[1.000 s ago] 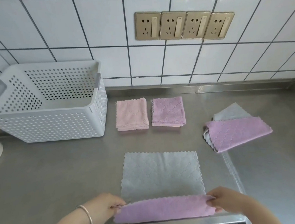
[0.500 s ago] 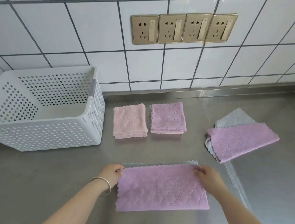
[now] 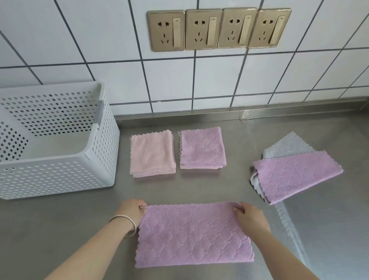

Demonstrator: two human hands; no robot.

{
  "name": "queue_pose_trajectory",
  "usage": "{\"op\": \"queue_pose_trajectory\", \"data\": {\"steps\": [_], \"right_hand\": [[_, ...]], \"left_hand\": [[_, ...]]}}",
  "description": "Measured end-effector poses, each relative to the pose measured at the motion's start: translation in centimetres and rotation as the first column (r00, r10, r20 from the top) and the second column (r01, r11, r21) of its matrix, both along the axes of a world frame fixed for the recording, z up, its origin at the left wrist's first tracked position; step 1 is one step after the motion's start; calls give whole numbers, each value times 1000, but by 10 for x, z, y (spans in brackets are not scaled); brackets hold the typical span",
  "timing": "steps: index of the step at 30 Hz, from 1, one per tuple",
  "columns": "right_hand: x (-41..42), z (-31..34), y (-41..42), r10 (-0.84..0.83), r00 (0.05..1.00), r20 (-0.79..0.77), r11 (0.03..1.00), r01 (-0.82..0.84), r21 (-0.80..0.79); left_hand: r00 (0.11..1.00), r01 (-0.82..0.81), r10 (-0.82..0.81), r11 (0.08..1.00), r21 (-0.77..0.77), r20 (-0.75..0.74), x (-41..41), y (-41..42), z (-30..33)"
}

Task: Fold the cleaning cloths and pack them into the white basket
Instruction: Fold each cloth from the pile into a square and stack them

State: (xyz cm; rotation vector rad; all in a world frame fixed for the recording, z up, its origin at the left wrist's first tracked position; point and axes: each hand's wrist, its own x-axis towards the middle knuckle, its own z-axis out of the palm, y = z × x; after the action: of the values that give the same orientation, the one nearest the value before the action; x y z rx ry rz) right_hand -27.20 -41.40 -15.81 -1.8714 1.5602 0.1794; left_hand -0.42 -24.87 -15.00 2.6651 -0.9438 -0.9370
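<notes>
Hands pinching far corners of half-folded cloth [image 3: 193, 234]: left [image 3: 133, 212], right [image 3: 250, 217]. 2 folded squares [image 3: 151, 154] done. 1 pile [image 3: 293, 172] left. Basket [image 3: 48, 174] not yet packed.

**One head view, looking forward and down**

A single wide-angle camera sits above and behind the left hand [image 3: 133, 213] and right hand [image 3: 250, 217], facing a tiled wall [image 3: 58, 39] beyond them. It stands close: both forearms run in from the bottom edge, and the counter [image 3: 53, 229] fills the lower half. Wall lines bow toward the edges. No second view shares the scene.
</notes>
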Motion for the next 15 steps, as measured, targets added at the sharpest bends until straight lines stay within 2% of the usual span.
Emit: {"op": "queue_pose_trajectory", "data": {"steps": [3, 5, 7, 9, 10, 12, 15], "right_hand": [[1, 1, 4, -69, 998, -7, 997, 68, -45], [1, 2, 11, -183, 979, 87, 980, 188, -58], [0, 3, 20, -245, 956, 162, 961, 261, -89], [-3, 3, 30, -280, 943, 177, 952, 297, -78], [-5, 2, 35, -295, 940, 169, 950, 308, -52], [-9, 0, 46, -308, 941, 141, 949, 315, -26], [-13, 3, 56, -332, 940, 84, 941, 336, -41]], "left_hand": [[995, -99, 99, 994, -34, 2, -3, -1, -6], [975, -215, 222, 966, -144, 30, -5, -1, -7], [955, -201, 253, 937, -287, 156, -11, 1, -9], [949, -23, 131, 936, -351, 288, -28, 4, -14], [942, 81, 36, 941, -328, 335, -39, 6, -17], [900, 302, -209, 932, -200, 383, -62, 8, -25], [750, 586, -533, 810, -20, 392, -87, 8, -33]]}}
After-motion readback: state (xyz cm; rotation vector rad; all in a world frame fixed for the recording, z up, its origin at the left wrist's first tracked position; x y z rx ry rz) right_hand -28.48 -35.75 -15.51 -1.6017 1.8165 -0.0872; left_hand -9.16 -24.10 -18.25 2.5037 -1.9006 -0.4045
